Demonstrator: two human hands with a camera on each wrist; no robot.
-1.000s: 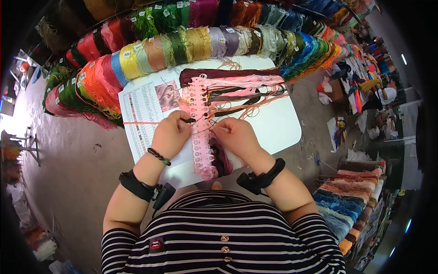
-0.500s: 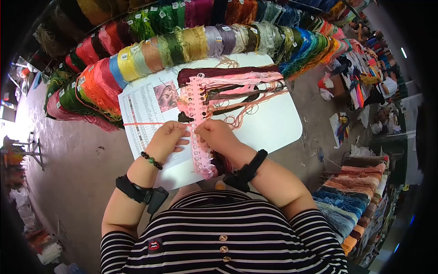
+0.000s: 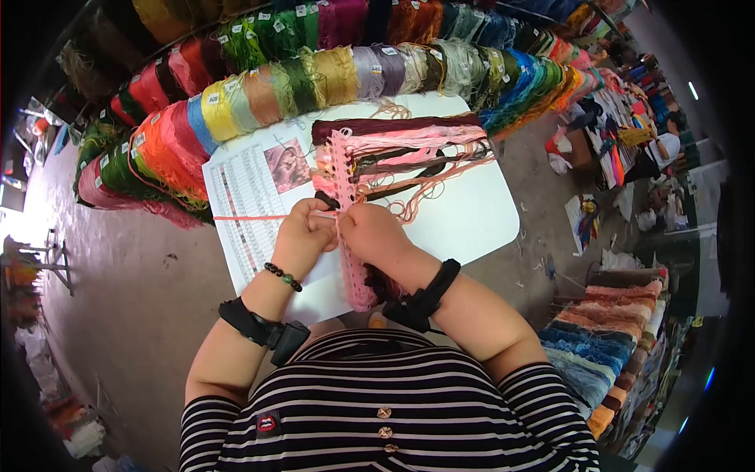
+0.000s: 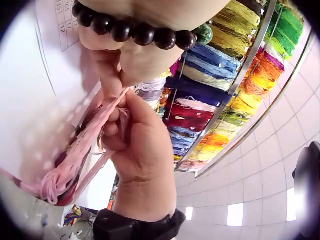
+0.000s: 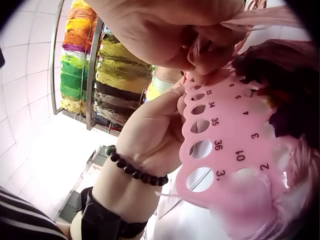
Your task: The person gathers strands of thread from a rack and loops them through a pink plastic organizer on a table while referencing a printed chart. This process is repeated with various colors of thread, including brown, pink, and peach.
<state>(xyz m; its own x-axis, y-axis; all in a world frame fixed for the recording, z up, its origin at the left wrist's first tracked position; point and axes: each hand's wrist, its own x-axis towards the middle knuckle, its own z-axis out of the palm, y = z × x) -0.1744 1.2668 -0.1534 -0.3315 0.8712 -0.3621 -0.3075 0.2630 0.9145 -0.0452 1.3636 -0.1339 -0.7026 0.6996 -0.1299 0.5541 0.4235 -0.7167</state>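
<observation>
The pink numbered card with holes stands tilted, dark and pink threads hanging from its right side. At its left edge, my left hand grips the card; in the right wrist view this hand is partly behind the card. My right hand meets it over the card, fingers curled. Pale pink thread runs from the right hand in the right wrist view. In the left wrist view the right hand pinches pink strands; the left fingertips are partly hidden.
A white board carries a printed chart with a picture. Long threads lie across its upper part. Rows of coloured skeins hang behind it, and more skeins are stacked at the lower right.
The dark strand stretched between my hands a second ago is no longer seen there. Since half a second ago, my left hand has moved right to the card, which has tipped onto its edge.
</observation>
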